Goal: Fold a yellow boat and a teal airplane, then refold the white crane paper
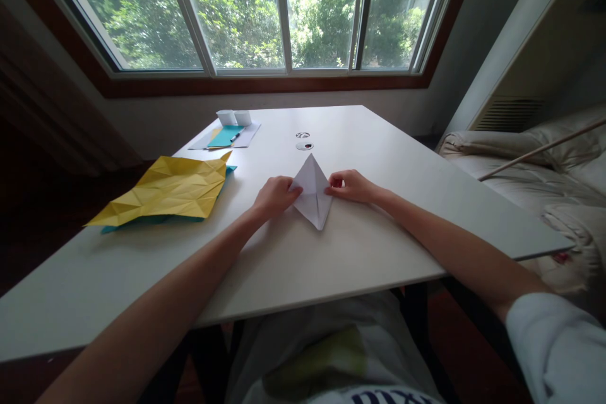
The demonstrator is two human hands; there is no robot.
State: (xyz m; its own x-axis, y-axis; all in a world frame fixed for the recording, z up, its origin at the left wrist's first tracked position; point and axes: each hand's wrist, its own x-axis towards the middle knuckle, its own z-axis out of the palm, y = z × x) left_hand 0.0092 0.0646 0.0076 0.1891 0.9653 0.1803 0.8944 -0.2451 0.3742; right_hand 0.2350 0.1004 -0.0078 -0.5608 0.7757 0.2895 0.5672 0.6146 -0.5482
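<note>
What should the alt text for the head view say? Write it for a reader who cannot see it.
Two bare hands, left hand and right hand, pinch the side corners of a white folded paper lying on a white table. A creased yellow sheet lies to the left, beneath a window with trees outside.

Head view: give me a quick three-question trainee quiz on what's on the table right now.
1. True or false: both hands touch the folded white paper.
2. Which lies nearest the left hand?
A. the crumpled yellow sheet
B. the two small white boxes
C. the teal card with a pen
3. Fill in: the paper's narrow tip points ____ the person.

Key:
1. True: the left hand pinches its left corner, the right hand its right corner, on the white table.
2. A: the yellow sheet lies at the left edge, over a teal sheet; the boxes and card are farther back, near the window.
3. Toward.
</note>
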